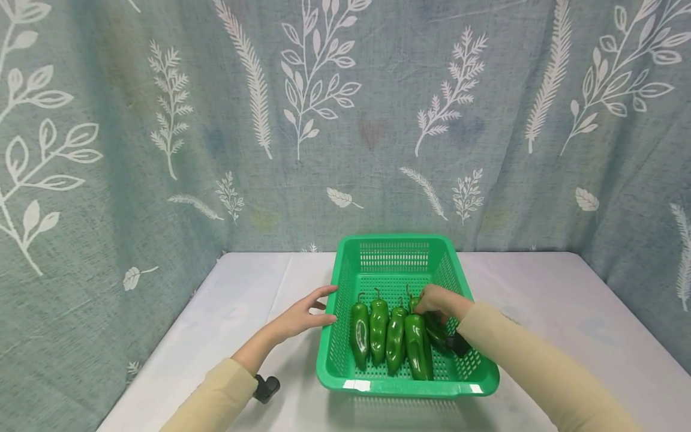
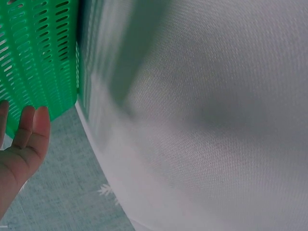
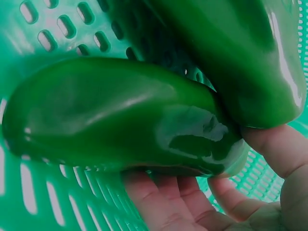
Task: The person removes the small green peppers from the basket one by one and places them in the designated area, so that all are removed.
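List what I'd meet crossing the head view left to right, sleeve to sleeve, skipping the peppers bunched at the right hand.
Left sleeve, left hand, leftmost green pepper, second pepper, third pepper, right hand, right sleeve.

Peppers point(image 1: 396, 339) in basket point(image 1: 399, 387), basket on table point(image 1: 545, 312)

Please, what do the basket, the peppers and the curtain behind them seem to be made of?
The basket: probably moulded plastic, smooth and slightly shiny, with bright highlights and regular slots.
The peppers: very glossy, with sharp reflections; real vegetables or plastic imitations, I cannot tell.
The curtain: likely matt woven fabric, hanging in soft folds.
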Demonstrator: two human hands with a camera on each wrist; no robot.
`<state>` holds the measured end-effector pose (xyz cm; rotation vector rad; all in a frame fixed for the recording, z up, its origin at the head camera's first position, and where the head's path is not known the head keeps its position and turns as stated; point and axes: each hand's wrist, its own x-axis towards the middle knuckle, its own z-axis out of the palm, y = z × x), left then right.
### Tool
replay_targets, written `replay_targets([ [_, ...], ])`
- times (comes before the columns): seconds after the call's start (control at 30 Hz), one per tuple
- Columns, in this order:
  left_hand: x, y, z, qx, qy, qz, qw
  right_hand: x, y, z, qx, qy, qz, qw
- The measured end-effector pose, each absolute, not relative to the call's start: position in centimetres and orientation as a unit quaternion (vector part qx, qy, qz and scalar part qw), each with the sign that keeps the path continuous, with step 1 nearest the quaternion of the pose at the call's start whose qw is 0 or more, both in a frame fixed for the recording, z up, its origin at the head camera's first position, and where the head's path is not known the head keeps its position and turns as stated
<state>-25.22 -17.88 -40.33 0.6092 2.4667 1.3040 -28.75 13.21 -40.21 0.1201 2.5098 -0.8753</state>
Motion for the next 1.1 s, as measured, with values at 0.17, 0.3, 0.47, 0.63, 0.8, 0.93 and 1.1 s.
replay_targets([
  [0.17,-25.2,-17.9,-40.3,0.21,0.855,0.453,0.143,-28.5,13.3,-40.0,0.034,0.906,-0.353,0.232],
  [0.3,-25.3,-17.9,-40.3,0.211,0.854,0.453,0.144,-28.4,13.6,-39.7,0.027,0.892,-0.393,0.222],
  [0.47,-25.4,-17.9,-40.4,0.212,0.854,0.452,0.145,-28.5,13.9,-39.4,0.021,0.881,-0.418,0.22],
  [0.63,-25.3,-18.0,-40.4,0.213,0.855,0.449,0.145,-28.4,14.1,-39.0,0.004,0.873,-0.444,0.203],
  [0.8,-25.4,-18.0,-40.4,0.217,0.854,0.45,0.144,-28.6,14.2,-39.0,-0.002,0.865,-0.471,0.173],
  [0.93,-25.4,-18.0,-40.4,0.219,0.854,0.45,0.144,-28.8,14.4,-38.9,-0.002,0.865,-0.479,0.149],
  [1.1,-25.4,-18.0,-40.4,0.218,0.853,0.452,0.143,-29.1,14.6,-38.7,-0.005,0.86,-0.493,0.13],
])
